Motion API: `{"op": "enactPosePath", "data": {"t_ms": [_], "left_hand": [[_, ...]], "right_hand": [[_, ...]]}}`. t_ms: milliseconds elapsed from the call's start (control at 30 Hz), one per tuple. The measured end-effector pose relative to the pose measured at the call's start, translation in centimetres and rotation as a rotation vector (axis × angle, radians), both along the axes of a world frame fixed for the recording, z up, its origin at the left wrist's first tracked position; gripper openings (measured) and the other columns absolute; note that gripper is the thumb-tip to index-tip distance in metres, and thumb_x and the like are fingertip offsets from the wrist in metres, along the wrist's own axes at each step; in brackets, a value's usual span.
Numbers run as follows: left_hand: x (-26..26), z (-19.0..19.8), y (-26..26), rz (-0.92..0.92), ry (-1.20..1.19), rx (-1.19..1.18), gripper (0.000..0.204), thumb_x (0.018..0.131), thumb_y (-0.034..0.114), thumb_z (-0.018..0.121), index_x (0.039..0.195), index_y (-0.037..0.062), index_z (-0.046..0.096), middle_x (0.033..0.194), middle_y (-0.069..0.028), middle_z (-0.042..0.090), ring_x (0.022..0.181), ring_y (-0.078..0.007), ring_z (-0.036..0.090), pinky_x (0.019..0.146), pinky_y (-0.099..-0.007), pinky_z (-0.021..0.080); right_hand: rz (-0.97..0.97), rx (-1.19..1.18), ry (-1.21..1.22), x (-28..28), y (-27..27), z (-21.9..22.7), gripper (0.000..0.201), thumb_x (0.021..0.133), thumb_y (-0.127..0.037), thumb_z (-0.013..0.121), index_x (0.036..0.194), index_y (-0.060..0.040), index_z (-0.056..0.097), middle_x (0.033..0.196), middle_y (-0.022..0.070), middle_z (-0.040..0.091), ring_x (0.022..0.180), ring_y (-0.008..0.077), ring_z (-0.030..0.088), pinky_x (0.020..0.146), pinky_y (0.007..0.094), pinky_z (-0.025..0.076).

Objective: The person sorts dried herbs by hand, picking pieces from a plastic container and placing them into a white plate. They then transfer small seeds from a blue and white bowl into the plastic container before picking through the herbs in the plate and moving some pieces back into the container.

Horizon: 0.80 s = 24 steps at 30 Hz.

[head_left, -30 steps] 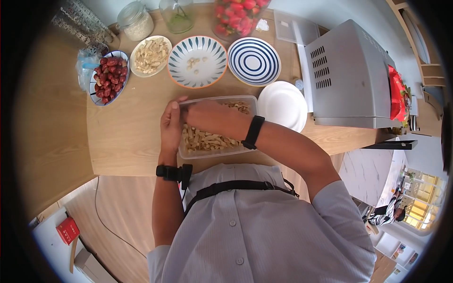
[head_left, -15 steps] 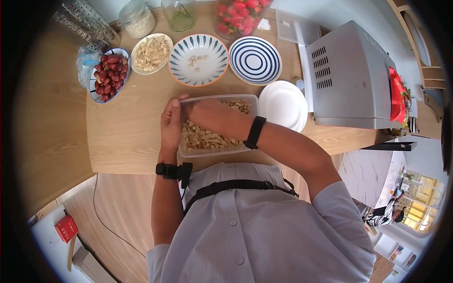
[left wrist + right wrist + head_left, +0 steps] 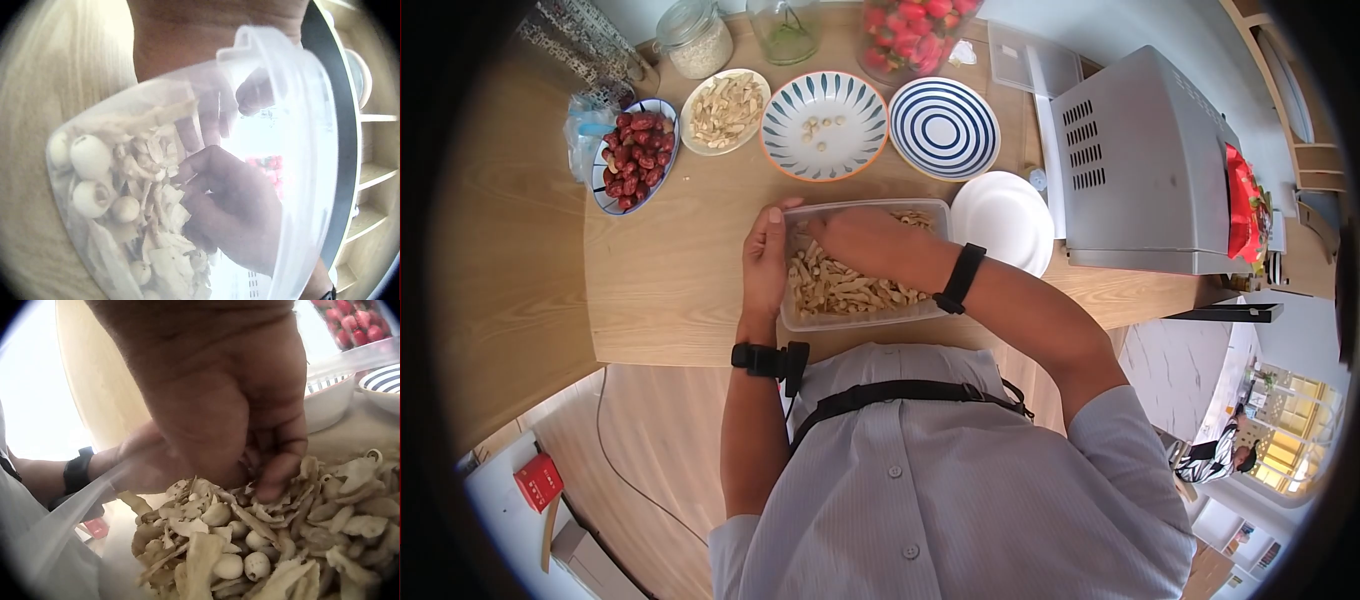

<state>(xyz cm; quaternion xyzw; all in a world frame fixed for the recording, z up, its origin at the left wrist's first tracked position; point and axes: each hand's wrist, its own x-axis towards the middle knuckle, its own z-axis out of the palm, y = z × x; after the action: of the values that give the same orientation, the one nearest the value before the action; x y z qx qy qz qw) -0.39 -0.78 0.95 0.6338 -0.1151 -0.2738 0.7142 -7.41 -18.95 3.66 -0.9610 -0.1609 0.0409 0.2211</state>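
Observation:
My left hand (image 3: 765, 262) grips the left end of a clear plastic container (image 3: 870, 321), its thumb near the rim. Pale dried slices (image 3: 850, 292) fill much of the container, with round lotus seeds (image 3: 228, 565) mixed among them. My right hand (image 3: 865, 238) reaches inside at the left end, close to the left hand. In the right wrist view its curled fingers (image 3: 278, 478) touch the slices. The left wrist view shows thumb and index finger coming together at the pile through the cloudy wall; I cannot tell whether they pinch a piece.
Behind the container stand a leaf-patterned plate (image 3: 775, 135) bearing several pale seeds, a blue-ringed plate (image 3: 945, 128), a dish of slices (image 3: 725, 110) and a bowl of red dates (image 3: 638, 160). White plates (image 3: 1002, 222) sit to the right, beside a grey appliance (image 3: 1140, 170). Jars line the back.
My right wrist and forearm have shifted slightly right, uncovering more slices, while the fingers stay at the container's left end. The left hand keeps its grip.

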Motion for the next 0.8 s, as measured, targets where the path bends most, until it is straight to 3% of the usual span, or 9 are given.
{"op": "enactPosePath", "data": {"t_ms": [200, 400, 800], "left_hand": [[0.1, -0.2, 0.0, -0.003, -0.006, 0.020, 0.044, 0.114, 0.039, 0.044, 0.126, 0.0037, 0.069, 0.111, -0.0015, 0.068, 0.104, -0.0099, 0.059, 0.096, -0.0279, 0.047], [0.2, -0.5, 0.1, -0.011, -0.028, 0.029, 0.044, 0.114, 0.039, 0.044, 0.128, 0.0035, 0.067, 0.115, -0.0025, 0.068, 0.106, -0.0107, 0.059, 0.097, -0.0282, 0.047], [0.3, -0.4, 0.2, -0.034, -0.027, 0.016, 0.044, 0.114, 0.038, 0.044, 0.129, 0.0030, 0.066, 0.116, -0.0037, 0.069, 0.107, -0.0117, 0.061, 0.096, -0.0288, 0.048]], "right_hand": [[-0.048, -0.083, -0.050, -0.3, 0.8, 0.5, 0.018, 0.090, -0.008, 0.061, 0.105, 0.0017, 0.064, 0.072, 0.0189, 0.067, 0.070, 0.0372, 0.071, 0.060, 0.0488, 0.055], [0.030, -0.104, -0.110, -0.1, 0.7, -1.0, 0.014, 0.090, -0.008, 0.062, 0.098, 0.0012, 0.068, 0.071, 0.0165, 0.068, 0.068, 0.0357, 0.071, 0.057, 0.0461, 0.054], [0.050, -0.065, -0.130, -0.5, 0.1, -0.2, 0.012, 0.084, -0.006, 0.065, 0.093, 0.0014, 0.067, 0.074, 0.0190, 0.069, 0.073, 0.0373, 0.072, 0.063, 0.0468, 0.056]]}}
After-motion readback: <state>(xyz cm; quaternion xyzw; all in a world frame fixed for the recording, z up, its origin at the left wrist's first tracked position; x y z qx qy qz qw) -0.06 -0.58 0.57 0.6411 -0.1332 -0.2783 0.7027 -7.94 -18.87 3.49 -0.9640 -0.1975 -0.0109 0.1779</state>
